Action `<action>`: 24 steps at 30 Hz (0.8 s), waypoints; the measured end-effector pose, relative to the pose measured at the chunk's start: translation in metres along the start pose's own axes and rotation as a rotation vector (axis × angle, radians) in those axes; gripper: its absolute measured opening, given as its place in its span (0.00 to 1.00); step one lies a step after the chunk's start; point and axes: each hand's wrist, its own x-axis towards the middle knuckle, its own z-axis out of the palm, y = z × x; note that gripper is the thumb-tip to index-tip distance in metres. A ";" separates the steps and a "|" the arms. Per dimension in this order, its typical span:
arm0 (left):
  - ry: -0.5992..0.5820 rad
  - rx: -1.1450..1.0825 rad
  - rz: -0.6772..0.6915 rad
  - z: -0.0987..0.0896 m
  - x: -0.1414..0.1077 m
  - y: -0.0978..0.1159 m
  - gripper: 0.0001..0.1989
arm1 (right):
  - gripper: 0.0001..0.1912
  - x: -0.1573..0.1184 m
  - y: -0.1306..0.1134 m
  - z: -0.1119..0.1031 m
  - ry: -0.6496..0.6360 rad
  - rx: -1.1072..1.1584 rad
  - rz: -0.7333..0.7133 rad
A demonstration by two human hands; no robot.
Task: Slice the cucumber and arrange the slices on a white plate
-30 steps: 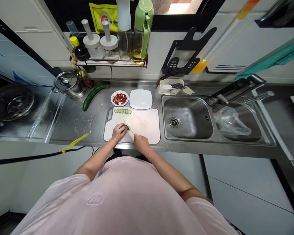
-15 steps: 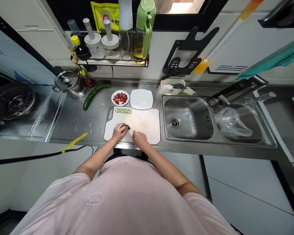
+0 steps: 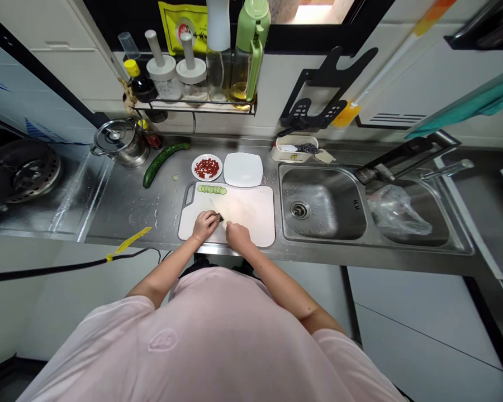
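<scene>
Both my hands are over the white cutting board (image 3: 255, 212). My right hand (image 3: 237, 237) is closed in a fist around the handle of a knife (image 3: 223, 220); its pale, thin blade points up and left and barely stands out from the board. Left of the blade, my left hand (image 3: 205, 225) presses with bent fingers on a small dark piece of food (image 3: 220, 217), mostly covered, whose kind I cannot make out. A row of overlapping cucumber slices (image 3: 212, 190) lies along the board's upper left edge.
Behind the board stand a plate of chopped red pieces (image 3: 207, 167) and a white square plate (image 3: 243, 170). A whole cucumber (image 3: 163, 163) and a lidded pot (image 3: 119, 142) are to the left. The steel sink (image 3: 322, 204) lies right; a bottle rack (image 3: 193, 106) hangs above.
Both hands stay nearly in place over the board, the left still on the dark piece and the right still on the knife. The whole view has shifted very slightly.
</scene>
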 end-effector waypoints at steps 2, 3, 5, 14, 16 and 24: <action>0.005 0.001 -0.005 0.001 0.000 -0.001 0.09 | 0.12 -0.006 0.004 0.005 0.004 0.001 0.000; 0.007 0.003 -0.006 0.002 -0.001 -0.001 0.09 | 0.12 -0.008 0.006 0.008 0.003 -0.001 0.001; 0.002 0.005 -0.003 0.002 0.000 -0.001 0.09 | 0.12 -0.009 0.009 0.011 0.000 -0.006 -0.003; -0.009 0.021 0.008 0.001 0.000 -0.001 0.10 | 0.14 0.006 0.005 0.008 -0.026 -0.002 0.002; -0.006 0.019 0.017 0.001 0.000 -0.002 0.09 | 0.14 0.008 0.004 0.008 -0.015 -0.002 -0.004; 0.017 0.046 0.038 0.003 -0.001 -0.004 0.09 | 0.13 0.026 -0.002 0.001 0.030 0.030 -0.022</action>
